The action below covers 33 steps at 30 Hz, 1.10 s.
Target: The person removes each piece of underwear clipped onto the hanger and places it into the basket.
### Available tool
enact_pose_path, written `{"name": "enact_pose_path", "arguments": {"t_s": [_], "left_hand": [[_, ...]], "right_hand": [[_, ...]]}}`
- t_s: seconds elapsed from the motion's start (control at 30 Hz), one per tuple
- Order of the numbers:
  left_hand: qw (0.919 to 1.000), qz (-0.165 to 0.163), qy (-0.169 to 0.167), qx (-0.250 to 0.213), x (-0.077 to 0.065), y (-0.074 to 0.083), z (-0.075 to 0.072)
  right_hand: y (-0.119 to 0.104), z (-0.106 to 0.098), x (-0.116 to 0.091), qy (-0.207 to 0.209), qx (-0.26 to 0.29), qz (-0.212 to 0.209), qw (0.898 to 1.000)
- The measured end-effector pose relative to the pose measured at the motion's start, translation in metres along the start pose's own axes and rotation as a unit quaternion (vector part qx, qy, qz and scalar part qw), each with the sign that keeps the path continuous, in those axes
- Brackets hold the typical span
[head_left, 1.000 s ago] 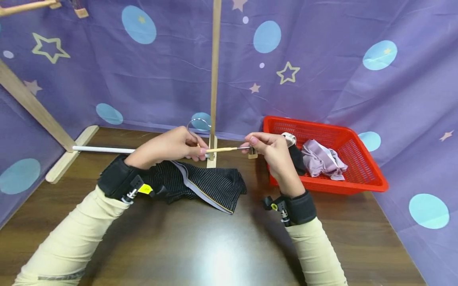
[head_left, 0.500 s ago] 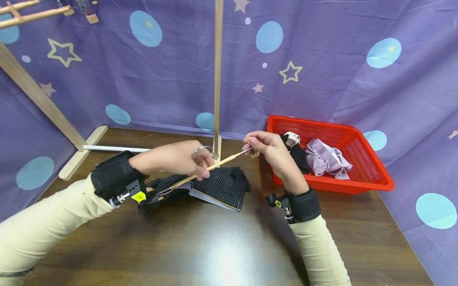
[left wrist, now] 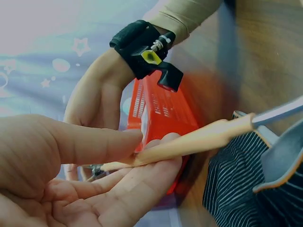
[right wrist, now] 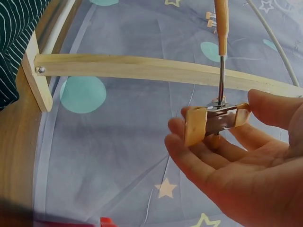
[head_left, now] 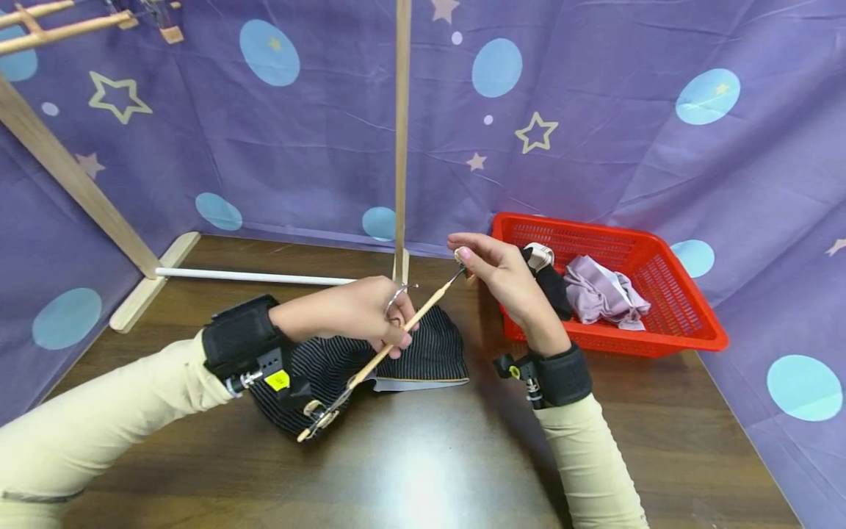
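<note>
My left hand (head_left: 366, 312) pinches the wooden bar of a clip hanger (head_left: 432, 297) near its middle, thumb on one side and fingers on the other. The hanger slants from lower left to upper right, its metal hook showing by the left fingers. At the upper end my right hand (head_left: 505, 279) holds a metal clip with wood-coloured ends (right wrist: 195, 125), thumb at one end and curled fingers behind. Another clip (head_left: 322, 417) sits at the lower end. Beneath the hanger a black striped garment (head_left: 439, 345) with a grey waistband lies on the table, partly hidden by the left hand.
A red plastic basket (head_left: 687, 294) with crumpled pink and black cloth stands at the right. Behind the garment are a wooden rack post (head_left: 401, 147) and a low white rod (head_left: 264, 276). More wooden hangers (head_left: 73, 28) hang at the upper left, before a purple curtain (head_left: 317, 147).
The hanger has turned from nearly level to steeply slanted, its left end swinging down toward me. My left hand moved right and nearer with the bar; the right stayed at the clip, its fingers lifting slightly.
</note>
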<state>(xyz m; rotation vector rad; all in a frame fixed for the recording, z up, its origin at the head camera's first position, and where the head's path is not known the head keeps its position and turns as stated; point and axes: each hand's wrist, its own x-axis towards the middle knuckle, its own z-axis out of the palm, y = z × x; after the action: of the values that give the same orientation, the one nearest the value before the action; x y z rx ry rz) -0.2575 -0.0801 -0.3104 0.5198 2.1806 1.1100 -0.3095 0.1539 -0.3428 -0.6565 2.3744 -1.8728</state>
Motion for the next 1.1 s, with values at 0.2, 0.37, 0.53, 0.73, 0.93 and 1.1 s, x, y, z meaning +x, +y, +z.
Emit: {"name": "enact_pose_path", "arguments": {"t_s": [0.2, 0.37, 0.53, 0.73, 0.93, 1.1], "left_hand": [[0.9988, -0.011, 0.01, -0.047, 0.005, -0.003, 0.003], [0.9964, -0.02, 0.017, -0.081, 0.008, -0.007, 0.001], [0.992, -0.025, 0.032, -0.12, 0.01, -0.015, -0.005], [0.9867, -0.013, 0.04, -0.157, 0.009, -0.018, -0.015], [0.987, -0.008, 0.052, -0.152, 0.007, -0.016, -0.029], [0.989, -0.017, 0.064, -0.132, 0.007, -0.013, -0.034]], "right_hand": [[-0.007, -0.001, -0.004, 0.021, -0.025, -0.01, 0.999], [-0.02, -0.001, -0.013, 0.026, -0.053, -0.029, 0.998], [-0.032, 0.006, -0.022, 0.015, -0.058, -0.067, 0.996], [-0.047, 0.017, -0.035, -0.031, -0.071, -0.119, 0.99], [-0.056, 0.03, -0.048, -0.147, -0.054, -0.18, 0.971], [-0.056, 0.048, -0.052, -0.231, -0.112, -0.233, 0.938]]}}
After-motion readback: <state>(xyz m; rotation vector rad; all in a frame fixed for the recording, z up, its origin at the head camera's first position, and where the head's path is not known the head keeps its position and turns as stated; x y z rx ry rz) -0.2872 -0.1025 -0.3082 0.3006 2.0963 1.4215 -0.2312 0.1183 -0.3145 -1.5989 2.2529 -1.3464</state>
